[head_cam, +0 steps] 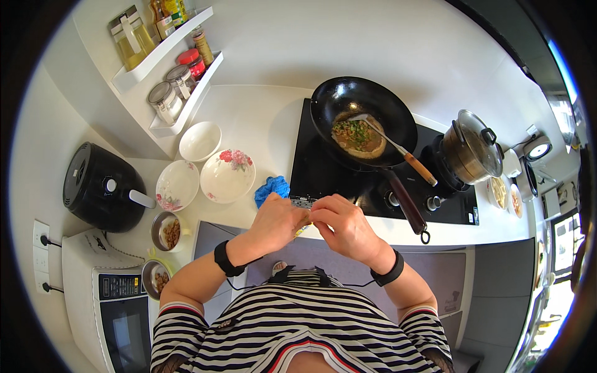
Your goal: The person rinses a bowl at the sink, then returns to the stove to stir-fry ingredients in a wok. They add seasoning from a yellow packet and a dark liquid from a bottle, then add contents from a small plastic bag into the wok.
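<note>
My left hand [279,221] and my right hand [345,226] meet at the front edge of the counter. Between their fingertips is a small packet [302,230] with yellow and printed parts, mostly hidden by the fingers. Both hands pinch it. Just behind my left hand lies a crumpled blue cloth [272,187]. A black wok [392,105] sits on the black cooktop [310,154] beyond my right hand. Inside the wok are chopped greens and bits in brownish liquid [358,135]. A metal spatula with a wooden handle [419,169] leans across its rim.
The wok's handle [406,205] juts past the counter edge. A lidded steel pot [466,156] occupies the right burner. At left are floral bowls [228,186], a white bowl [200,142], two steel-lined cups [161,228] with brown pieces, an air fryer [105,196] and jar shelves [196,93].
</note>
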{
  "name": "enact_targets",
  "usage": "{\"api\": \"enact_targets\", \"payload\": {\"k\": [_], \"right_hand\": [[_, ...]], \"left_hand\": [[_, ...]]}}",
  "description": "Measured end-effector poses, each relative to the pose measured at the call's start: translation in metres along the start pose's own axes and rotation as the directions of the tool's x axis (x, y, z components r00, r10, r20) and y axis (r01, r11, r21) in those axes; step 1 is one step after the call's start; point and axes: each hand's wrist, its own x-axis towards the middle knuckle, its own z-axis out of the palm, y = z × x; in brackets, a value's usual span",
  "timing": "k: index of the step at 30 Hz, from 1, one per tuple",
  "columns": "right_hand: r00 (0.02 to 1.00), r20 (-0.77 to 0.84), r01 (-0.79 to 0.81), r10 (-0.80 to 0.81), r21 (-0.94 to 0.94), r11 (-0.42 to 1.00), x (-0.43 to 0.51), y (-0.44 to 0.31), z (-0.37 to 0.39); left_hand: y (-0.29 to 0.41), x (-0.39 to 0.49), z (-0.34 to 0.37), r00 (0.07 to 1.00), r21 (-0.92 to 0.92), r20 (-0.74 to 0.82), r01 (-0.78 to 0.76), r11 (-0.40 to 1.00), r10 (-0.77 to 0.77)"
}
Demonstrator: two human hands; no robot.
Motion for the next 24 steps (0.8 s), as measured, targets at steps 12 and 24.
{"api": "enact_targets", "payload": {"k": [12, 24], "right_hand": [[0.85, -0.265, -0.263, 0.456, 0.536, 0.802, -0.04, 0.015, -0.011], [0.857, 0.14, -0.068, 0.495, 0.985, -0.16, -0.057, -0.002, 0.007]], "left_hand": [[-0.005, 0.003, -0.037, 0.943, -0.524, -0.219, 0.102, 0.846, -0.25], [0.062, 0.043, -0.059, 0.911, -0.96, -0.175, -0.242, -0.141, -0.373]]}}
